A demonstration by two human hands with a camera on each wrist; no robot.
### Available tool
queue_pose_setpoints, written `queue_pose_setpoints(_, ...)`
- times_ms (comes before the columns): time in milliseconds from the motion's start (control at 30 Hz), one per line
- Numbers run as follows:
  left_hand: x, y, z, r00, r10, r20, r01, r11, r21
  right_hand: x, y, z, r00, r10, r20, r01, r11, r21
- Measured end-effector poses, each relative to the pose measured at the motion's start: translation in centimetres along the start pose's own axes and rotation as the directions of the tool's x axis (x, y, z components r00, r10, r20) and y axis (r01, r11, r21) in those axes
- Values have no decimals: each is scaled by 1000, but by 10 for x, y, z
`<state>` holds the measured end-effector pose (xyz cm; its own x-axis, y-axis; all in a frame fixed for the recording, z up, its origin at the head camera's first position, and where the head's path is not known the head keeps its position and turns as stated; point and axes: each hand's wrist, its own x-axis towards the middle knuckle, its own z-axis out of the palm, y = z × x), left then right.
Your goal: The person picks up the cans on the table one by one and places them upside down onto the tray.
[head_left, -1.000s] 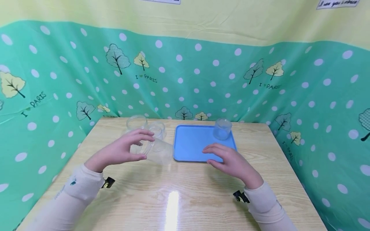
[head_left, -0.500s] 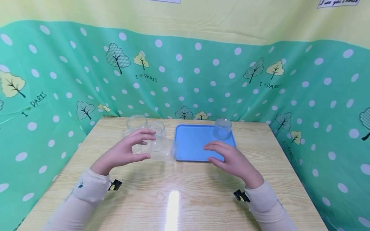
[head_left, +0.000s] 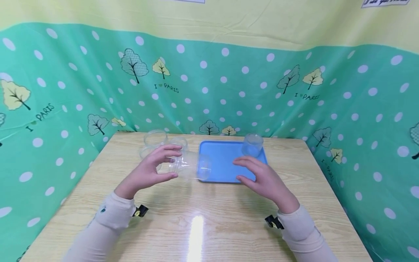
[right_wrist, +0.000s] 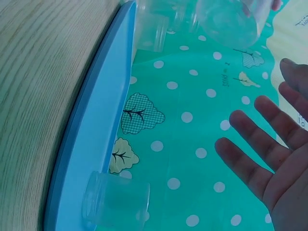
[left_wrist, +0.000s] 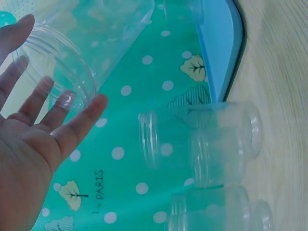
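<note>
My left hand (head_left: 150,169) grips a clear plastic jar (head_left: 191,165) around its threaded mouth, thumb on one side and fingers on the other. The jar lies sideways in the air, its base pointing right and overlapping the left edge of the blue tray (head_left: 217,160) in the head view. In the left wrist view the fingertips touch the ribbed neck of that jar (left_wrist: 113,33). My right hand (head_left: 266,180) hovers by the tray's front right part, fingers spread and holding nothing. A shorter clear jar (head_left: 252,145) stands upright at the tray's back right corner.
Several more clear jars (left_wrist: 168,139) stand grouped on the wooden table (head_left: 209,211) left of the tray, partly behind the left hand. A green dotted cloth (head_left: 209,91) hangs behind the table and along both sides.
My left hand has moved right with the jar, which has swung from tilting downward to nearly level, its base now over the tray's edge. The right hand has barely shifted.
</note>
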<state>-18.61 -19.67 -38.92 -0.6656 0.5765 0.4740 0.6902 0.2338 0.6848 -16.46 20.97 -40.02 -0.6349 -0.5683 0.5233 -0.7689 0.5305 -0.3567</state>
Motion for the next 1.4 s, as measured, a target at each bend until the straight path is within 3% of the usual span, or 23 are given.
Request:
queue_pose_setpoints(700,7,-2,27,993,44,-107,-58,990,-131,2,6,-3,996,25,-81,-27,999,-19)
queue_pose_setpoints(1033,7,-7,44,989,20,-144,-50,976,-210,-1,6,-2,995,62,-81,-57,997,57)
queue_pose_setpoints(1400,9,-5,49,987,-13,-159,-34,957,-288,-1,5,7,995,85,-43,-76,979,192)
